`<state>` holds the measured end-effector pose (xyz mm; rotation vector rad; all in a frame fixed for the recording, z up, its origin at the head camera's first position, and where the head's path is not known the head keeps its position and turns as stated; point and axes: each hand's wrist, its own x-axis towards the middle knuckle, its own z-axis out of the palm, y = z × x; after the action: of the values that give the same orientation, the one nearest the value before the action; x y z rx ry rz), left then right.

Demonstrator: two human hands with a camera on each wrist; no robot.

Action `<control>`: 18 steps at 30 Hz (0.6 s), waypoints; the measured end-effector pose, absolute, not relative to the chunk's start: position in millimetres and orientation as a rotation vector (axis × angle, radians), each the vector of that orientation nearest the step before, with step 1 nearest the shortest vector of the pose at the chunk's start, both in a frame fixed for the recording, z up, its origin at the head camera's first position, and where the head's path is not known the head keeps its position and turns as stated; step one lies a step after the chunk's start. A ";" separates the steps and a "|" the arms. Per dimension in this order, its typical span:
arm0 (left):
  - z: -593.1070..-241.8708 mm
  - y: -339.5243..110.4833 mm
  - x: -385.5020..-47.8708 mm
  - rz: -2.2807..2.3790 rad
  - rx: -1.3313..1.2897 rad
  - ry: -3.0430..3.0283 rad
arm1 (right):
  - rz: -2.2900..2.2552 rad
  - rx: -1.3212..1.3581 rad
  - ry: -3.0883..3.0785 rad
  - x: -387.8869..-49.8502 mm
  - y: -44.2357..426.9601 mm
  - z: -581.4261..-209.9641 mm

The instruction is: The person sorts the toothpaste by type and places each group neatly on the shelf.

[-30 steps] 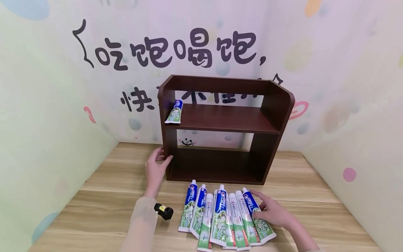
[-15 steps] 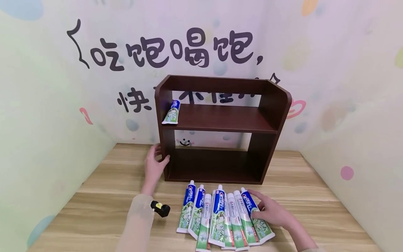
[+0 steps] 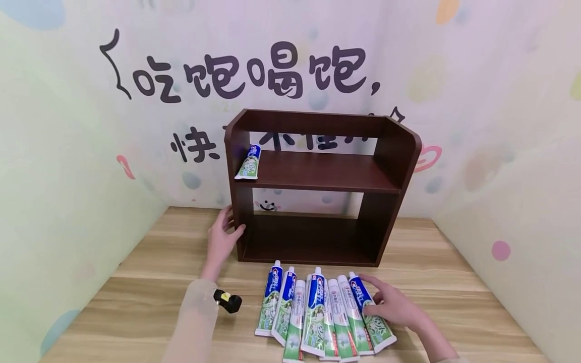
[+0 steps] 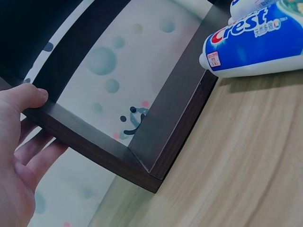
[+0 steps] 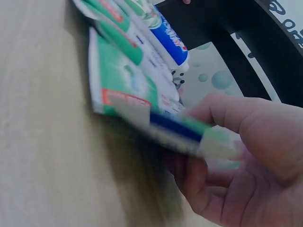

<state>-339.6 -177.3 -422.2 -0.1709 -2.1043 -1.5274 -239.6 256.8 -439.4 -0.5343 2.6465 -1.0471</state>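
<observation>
A dark brown two-tier wooden shelf (image 3: pixel 313 171) stands on the table. Its left side panel (image 4: pixel 94 146) is gripped by my left hand (image 3: pixel 221 243), thumb on the inner face and fingers round the outside. In front of the shelf lies a row of several toothpaste tubes (image 3: pixel 314 317), green, white and blue, some overlapping. At the right end of that row my right hand (image 3: pixel 396 305) pinches a blue-and-green Crest toothpaste tube (image 3: pixel 381 330) between thumb and fingers. In the right wrist view this tube (image 5: pixel 175 135) is blurred and seen edge-on.
Another Crest toothpaste tube (image 3: pixel 249 164) leans at the left end of the upper tier. A small black camera (image 3: pixel 228 301) sits on the left wrist. Patterned walls (image 3: pixel 499 151) enclose the wood-grain table (image 3: pixel 150 282) at the back and sides.
The head view has shifted slightly. My left forearm has moved a little to the left while the hand stays on the panel. The right hand and the tubes look unchanged.
</observation>
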 end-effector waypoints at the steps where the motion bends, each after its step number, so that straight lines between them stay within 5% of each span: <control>1: -422.5 -178.0 -338.6 -1.533 -0.171 -2.098 | -1.073 -0.526 2.620 -240.6 257.1 -439.7; 18: -427.1 -178.9 -339.6 -1.496 -0.171 -2.095 | -1.461 -0.401 2.260 -247.4 261.3 -439.8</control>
<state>-339.6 -178.9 -427.1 -0.1710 -2.0952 -1.4961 -247.4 261.3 -439.8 -0.4010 2.2599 -1.4613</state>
